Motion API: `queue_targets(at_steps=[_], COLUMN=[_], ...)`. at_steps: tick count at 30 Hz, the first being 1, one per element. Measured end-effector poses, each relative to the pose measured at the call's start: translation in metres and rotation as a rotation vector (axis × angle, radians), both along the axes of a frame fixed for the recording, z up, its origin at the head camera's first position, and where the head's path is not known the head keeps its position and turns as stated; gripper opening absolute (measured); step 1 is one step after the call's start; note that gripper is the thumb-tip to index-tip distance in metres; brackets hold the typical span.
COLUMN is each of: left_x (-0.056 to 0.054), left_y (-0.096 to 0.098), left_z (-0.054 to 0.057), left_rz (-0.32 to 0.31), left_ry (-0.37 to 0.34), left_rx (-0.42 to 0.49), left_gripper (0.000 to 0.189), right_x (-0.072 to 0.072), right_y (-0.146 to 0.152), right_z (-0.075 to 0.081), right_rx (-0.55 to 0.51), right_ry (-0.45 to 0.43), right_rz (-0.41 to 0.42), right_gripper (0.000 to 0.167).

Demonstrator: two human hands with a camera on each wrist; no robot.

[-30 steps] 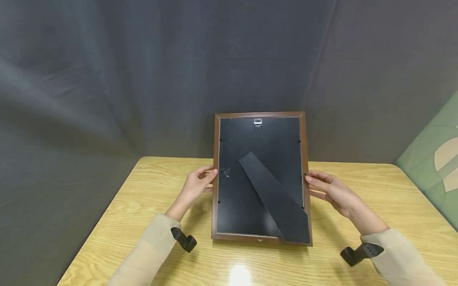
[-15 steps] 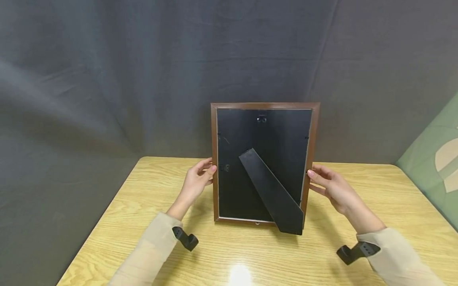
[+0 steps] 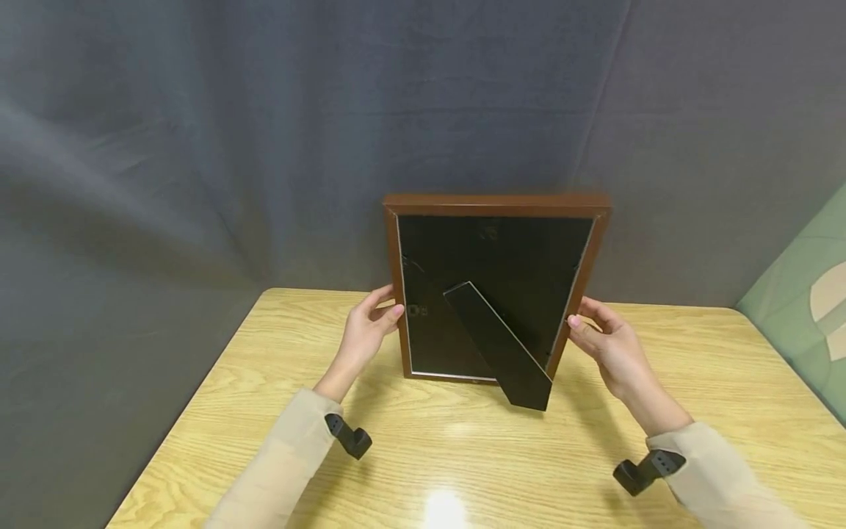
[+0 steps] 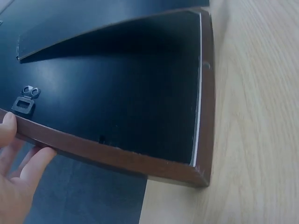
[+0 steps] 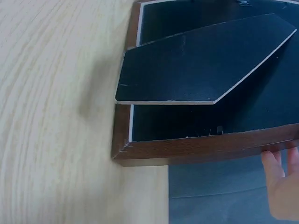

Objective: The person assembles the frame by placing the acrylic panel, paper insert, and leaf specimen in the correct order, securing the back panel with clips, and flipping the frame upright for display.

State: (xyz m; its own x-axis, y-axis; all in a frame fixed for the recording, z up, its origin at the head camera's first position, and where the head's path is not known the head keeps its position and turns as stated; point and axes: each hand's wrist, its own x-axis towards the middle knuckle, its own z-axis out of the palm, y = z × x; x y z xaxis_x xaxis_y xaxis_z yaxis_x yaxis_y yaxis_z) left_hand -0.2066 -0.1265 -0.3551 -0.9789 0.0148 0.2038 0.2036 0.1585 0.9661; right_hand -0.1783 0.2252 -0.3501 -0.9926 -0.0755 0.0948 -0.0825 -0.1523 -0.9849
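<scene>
A brown picture frame point(image 3: 497, 205) stands with its black back toward me, its top edge tipped in my direction. Slanting across that back is a black easel leg point(image 3: 505, 349), swung a little away from the panel. My left hand point(image 3: 365, 330) grips the left side of the frame between thumb and fingers. On the opposite side my right hand point(image 3: 611, 345) pinches the other edge, thumb on the near face. A small metal hanger point(image 4: 25, 100) sits near the left thumb in the left wrist view. The front of the frame is hidden.
The frame is over a light wood table point(image 3: 423, 448). Behind it hangs a dark grey curtain point(image 3: 330, 132), close to the table's back edge. A green panel with pale shapes point(image 3: 806, 294) borders the right side.
The frame has tilted, its top coming toward me and its bottom edge moving away. The easel leg now stands out farther from the back. Both hands keep their hold.
</scene>
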Motion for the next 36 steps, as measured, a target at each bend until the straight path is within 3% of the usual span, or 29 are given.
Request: queue_targets(at_steps=[8,11,15,19,23,28,30,33,36], left_x=[-0.005,-0.008,-0.011,-0.008,-0.002,0.003,0.004,0.003,0.001], left_y=[0.003,0.002,0.001,0.0,0.001,0.009,0.012,0.018,0.021], left_z=[0.004,0.01,0.027,0.048,0.064,0.084,0.091,0.1,0.106], left_rz=[0.021,0.047,0.063,0.083,0.165,0.284,0.301,0.281,0.21], left_ry=[0.03,0.05,0.12,0.256,0.446,0.729,0.813,0.856,0.766], left_rx=[-0.021,-0.022,0.0,-0.019,-0.131,-0.302,-0.359,-0.396,-0.324], left_gripper=[0.049,0.046,0.044,0.044,0.046,0.044,0.042,0.04,0.044], right_x=[-0.002,-0.004,-0.007,-0.008,-0.007,-0.005,-0.005,-0.005,-0.004], right_y=[-0.006,-0.008,-0.011,-0.012,-0.012,-0.008,-0.007,-0.005,-0.003], right_z=[0.003,0.004,0.006,0.007,0.007,0.007,0.007,0.006,0.005], right_rx=[0.033,0.043,0.073,0.084,0.079,0.089,0.078,0.038,0.019], right_ry=[-0.007,-0.02,-0.02,-0.005,0.009,0.01,0.008,0.005,-0.003], right_rz=[-0.059,-0.068,-0.085,-0.1,-0.107,-0.11,-0.107,-0.105,-0.108], right_gripper=[0.032,0.053,0.074,0.068,0.057,0.07,0.061,0.034,0.027])
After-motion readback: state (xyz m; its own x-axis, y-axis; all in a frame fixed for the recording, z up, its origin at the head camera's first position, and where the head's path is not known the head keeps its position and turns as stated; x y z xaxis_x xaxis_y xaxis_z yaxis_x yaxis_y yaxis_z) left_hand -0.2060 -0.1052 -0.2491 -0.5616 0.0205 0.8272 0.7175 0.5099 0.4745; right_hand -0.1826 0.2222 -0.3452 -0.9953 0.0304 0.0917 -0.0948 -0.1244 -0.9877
